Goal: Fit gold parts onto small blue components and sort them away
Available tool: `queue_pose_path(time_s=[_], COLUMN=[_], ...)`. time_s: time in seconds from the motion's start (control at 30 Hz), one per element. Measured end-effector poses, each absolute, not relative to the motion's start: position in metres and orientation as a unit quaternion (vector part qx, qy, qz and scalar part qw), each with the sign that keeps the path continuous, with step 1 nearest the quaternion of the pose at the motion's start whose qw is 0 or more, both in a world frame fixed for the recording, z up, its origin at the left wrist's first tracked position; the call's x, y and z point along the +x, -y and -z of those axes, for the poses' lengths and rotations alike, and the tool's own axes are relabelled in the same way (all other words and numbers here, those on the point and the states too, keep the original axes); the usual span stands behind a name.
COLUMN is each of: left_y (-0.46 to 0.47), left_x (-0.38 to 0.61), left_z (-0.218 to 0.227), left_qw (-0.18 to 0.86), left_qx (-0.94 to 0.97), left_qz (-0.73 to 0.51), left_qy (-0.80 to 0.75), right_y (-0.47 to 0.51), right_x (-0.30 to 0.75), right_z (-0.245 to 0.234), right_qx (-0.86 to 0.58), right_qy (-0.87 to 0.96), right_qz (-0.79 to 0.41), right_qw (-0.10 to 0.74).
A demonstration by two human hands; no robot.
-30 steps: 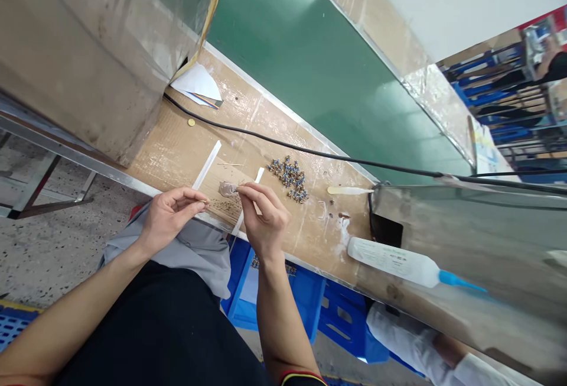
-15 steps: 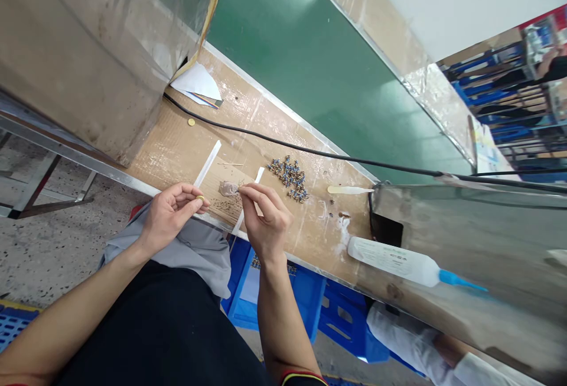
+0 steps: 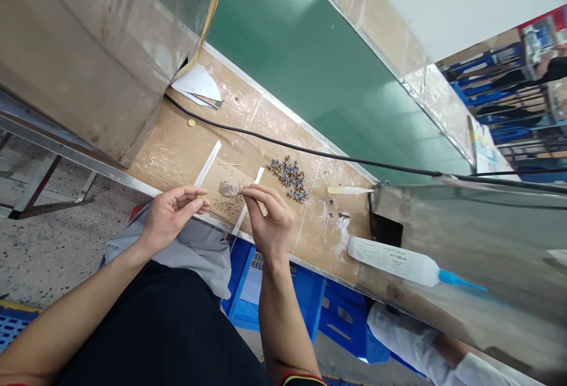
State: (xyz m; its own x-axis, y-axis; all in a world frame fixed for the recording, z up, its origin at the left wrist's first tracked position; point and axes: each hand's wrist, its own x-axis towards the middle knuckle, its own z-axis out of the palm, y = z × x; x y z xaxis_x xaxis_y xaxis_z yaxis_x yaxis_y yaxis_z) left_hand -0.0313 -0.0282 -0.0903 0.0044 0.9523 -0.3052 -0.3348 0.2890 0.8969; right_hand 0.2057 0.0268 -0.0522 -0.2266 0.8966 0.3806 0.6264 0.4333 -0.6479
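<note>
My left hand [image 3: 175, 214] is closed over the bench's front edge, a small yellow disc [image 3: 201, 198] pinched between thumb and fingers. My right hand [image 3: 271, 217] makes a pinch just right of a small clear plastic piece [image 3: 229, 189]. A small dark tip shows at its fingertips, too little to name. Tiny brown bits [image 3: 227, 204] lie scattered on the cardboard between both hands. Beyond my right hand sits a pile of small blue and brass-coloured metal parts [image 3: 290, 178].
A black cable [image 3: 283, 146] crosses the bench. At right are a white bottle with blue nozzle [image 3: 394, 260] and a pale flat stick [image 3: 349, 190]. Another yellow disc [image 3: 191, 122] lies farther back. Blue bins [image 3: 305, 291] stand below the edge; another person's sleeve [image 3: 398, 336] shows lower right.
My right hand has shifted slightly to the right, away from the clear plastic piece. My left hand stays almost where it was, still pinching the yellow disc.
</note>
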Motion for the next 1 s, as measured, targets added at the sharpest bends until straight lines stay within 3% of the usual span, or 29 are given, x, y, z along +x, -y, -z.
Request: queue_pose_path(time_s=[0.5, 0.77, 1.0], left_y=[0.029, 0.026, 0.027], left_x=[-0.031, -0.031, -0.030], left_z=[0.088, 0.083, 0.085], left_qw=[0.633, 0.631, 0.634], left_qx=[0.320, 0.317, 0.315], left_qz=[-0.500, -0.498, -0.499], left_qy=[-0.496, -0.503, -0.500], right_y=[-0.024, -0.028, -0.026], right_x=[0.207, 0.202, 0.196], right_z=[0.050, 0.044, 0.051], right_qx=[-0.495, -0.532, -0.532], right_qy=[0.778, 0.741, 0.752], right_qz=[-0.186, -0.138, -0.112], right_qw=[0.339, 0.387, 0.374])
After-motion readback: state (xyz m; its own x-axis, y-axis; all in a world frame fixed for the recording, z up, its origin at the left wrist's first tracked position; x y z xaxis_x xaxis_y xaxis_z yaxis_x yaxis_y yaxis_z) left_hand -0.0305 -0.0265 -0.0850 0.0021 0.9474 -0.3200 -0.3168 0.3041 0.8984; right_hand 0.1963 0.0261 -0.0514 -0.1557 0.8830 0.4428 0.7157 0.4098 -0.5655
